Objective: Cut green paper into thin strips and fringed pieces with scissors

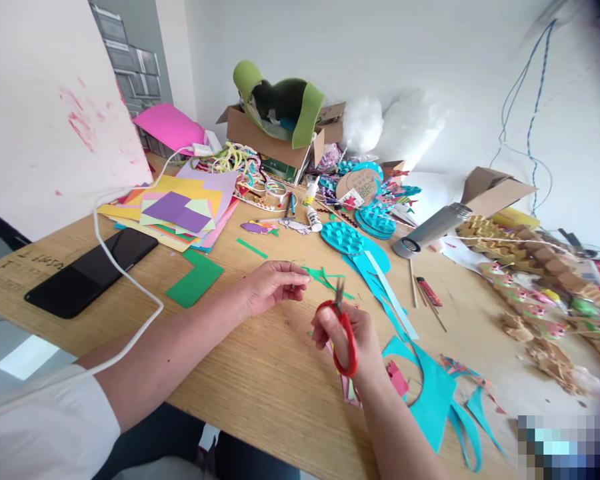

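Nearest the camera is a white cloth sleeve [55, 427] at the top of the bare left arm [180, 347], and a long white cable [145, 317] hangs across that arm. The left hand [275, 290] is above the light brown wooden surface [260, 393], with its fingers bent and close together. I cannot tell if they pinch a tiny bit of paper. Just past the fingertips is a small messy bunch of thin green paper scraps [325, 275]. The right hand [363, 340] grips a small pair of scissors with red handles and grey metal blades [351, 353]. Its fingers are wrapped round the handles, and the blades point away from the body, near the green scraps. A green paper piece shaped like a fat corner [200, 277] lies flat to the left of the left hand, and a straight thin green strip [252, 249] lies a bit farther away. On the right, by the right arm, is a big bright blue sheet with a round bite cut out of it [437, 400]. It looks to me like the step in hand is cutting small bits of green paper. I think the next snip would call for the left fingers to hold the paper firmly and keep clear of the blades.
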### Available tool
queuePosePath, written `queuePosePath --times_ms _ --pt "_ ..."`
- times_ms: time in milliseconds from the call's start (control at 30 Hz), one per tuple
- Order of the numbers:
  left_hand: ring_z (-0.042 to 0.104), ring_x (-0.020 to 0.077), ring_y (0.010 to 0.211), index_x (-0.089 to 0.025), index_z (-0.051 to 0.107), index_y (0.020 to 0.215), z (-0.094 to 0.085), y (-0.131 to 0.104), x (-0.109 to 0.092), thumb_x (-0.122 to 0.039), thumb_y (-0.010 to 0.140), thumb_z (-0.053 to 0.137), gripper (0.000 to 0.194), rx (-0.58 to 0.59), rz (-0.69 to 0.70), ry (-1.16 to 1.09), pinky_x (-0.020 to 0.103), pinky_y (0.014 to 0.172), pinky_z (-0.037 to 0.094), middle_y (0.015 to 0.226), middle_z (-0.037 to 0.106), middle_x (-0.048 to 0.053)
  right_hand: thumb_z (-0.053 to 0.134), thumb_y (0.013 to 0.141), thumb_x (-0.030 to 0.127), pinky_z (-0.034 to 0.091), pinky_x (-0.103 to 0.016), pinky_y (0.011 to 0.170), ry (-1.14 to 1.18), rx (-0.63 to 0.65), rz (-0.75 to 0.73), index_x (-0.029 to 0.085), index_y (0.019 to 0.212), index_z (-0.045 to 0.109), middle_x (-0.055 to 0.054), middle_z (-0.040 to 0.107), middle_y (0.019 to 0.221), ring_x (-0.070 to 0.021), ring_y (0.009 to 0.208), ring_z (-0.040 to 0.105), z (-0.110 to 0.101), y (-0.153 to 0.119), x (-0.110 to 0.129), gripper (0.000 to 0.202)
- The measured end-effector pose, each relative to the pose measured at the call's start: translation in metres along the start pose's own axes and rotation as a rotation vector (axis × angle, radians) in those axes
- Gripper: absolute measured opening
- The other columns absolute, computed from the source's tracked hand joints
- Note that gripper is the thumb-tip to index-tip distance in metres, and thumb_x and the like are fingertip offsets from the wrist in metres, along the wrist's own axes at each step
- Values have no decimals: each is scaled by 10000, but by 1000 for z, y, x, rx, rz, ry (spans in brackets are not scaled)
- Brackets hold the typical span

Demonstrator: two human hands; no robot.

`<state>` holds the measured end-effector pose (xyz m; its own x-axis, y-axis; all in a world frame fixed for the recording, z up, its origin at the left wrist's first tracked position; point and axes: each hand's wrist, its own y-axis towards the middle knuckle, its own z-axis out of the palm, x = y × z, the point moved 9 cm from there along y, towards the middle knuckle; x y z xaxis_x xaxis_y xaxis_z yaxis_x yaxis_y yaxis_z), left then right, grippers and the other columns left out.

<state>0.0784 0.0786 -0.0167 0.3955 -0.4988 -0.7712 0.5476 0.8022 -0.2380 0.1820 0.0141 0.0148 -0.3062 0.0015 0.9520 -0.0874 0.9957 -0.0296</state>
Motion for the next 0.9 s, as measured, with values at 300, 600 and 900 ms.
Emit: queuePosePath --times_ms 300,600,900 --pt "594 114 663 -134 704 753 24 -6 13 -253 666 761 158 270 24 273 287 701 443 724 666 34 626 764 351 468 -244 533 86 -232 38 163 637 593 -25 621 583 -147 540 586 -21 7 7 229" --pt "584 111 609 -128 649 736 30 -11 15 -318 677 760 228 349 -45 323 252 581 420 679 628 21 601 769 319 441 -238 505 69 -212 31 171 586 563 -11 591 535 -131 495 551 -21 7 5 238" --pt "597 141 717 -134 653 776 36 -15 20 -434 630 777 356 372 -75 423 292 682 455 753 643 35 620 760 351 406 -227 499 72 -259 33 174 590 570 8 565 503 -123 501 526 -26 6 4 250"
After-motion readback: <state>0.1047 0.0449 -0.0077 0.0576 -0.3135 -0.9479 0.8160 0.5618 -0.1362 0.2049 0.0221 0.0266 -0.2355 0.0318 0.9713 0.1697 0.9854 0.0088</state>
